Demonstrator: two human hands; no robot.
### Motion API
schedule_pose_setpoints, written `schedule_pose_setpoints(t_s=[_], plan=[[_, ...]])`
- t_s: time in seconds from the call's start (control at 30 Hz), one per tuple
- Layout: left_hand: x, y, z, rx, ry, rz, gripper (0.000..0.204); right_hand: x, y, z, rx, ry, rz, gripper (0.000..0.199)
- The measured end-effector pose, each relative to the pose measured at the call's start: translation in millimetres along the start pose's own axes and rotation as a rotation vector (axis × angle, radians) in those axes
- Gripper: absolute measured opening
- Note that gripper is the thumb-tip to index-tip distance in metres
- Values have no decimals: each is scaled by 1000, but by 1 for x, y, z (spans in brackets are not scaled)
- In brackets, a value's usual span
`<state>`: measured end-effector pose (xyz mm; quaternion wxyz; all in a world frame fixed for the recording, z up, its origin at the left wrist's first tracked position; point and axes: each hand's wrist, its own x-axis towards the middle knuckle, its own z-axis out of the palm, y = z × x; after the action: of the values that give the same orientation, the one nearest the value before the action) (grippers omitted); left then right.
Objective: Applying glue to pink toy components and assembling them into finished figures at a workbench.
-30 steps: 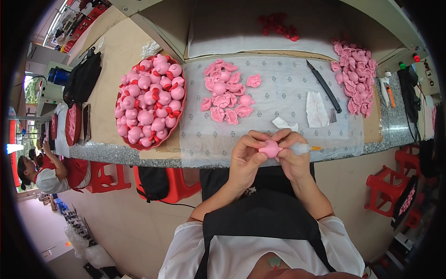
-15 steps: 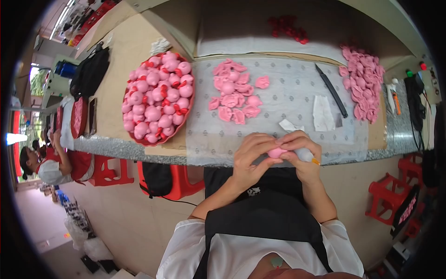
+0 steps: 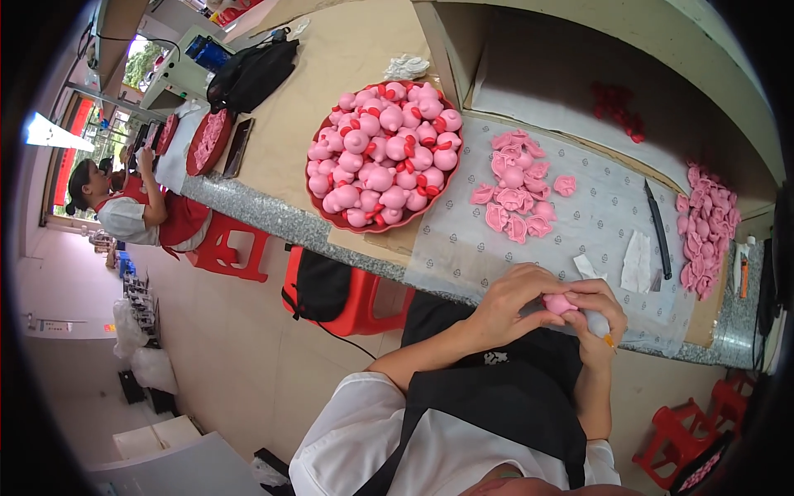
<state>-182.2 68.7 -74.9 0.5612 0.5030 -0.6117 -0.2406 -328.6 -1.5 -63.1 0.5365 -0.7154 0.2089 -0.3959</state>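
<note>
Between the fingertips of both hands, just over the table's front edge, is a small pink rounded piece [image 3: 560, 303]. My left hand [image 3: 511, 304] pinches it from the left. My right hand [image 3: 597, 302] grips its other side and also keeps a small whitish squeeze bottle [image 3: 596, 323] with a thin orange tip tucked in the palm. Fingers cover much of both. Beyond the hands lies a loose group of pink petal-like pieces [image 3: 514, 198], some around a ball. To the left stands a red scalloped bowl [image 3: 331, 217], heaped with pink round pieces with red parts.
Right of the hands lie white paper scraps [image 3: 637, 263], a black craft knife [image 3: 658, 230] and a pile of pink pieces [image 3: 708, 227]. Red pieces [image 3: 617, 112] sit under the shelf. A red stool [image 3: 364, 302] bears a black bag. A co-worker [image 3: 132, 211] sits far left.
My view has swung toward the left, so the table and hands appear farther right and tilted. Both hands still hold the pink piece, and the bottle stays in the right palm.
</note>
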Motion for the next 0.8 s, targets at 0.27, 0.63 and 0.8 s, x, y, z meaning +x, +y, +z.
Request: schedule_pose_setpoints(t_s=[0.27, 0.63, 0.8], plan=[[53, 4, -90, 493, 188, 40, 33, -1, 2, -8, 9, 309, 148, 30], [129, -39, -208, 966, -147, -192, 19, -11, 9, -19, 33, 308, 261, 19], [130, -14, -189, 1137, -60, 94, 18, -7, 12, -25, 57, 313, 268, 19]])
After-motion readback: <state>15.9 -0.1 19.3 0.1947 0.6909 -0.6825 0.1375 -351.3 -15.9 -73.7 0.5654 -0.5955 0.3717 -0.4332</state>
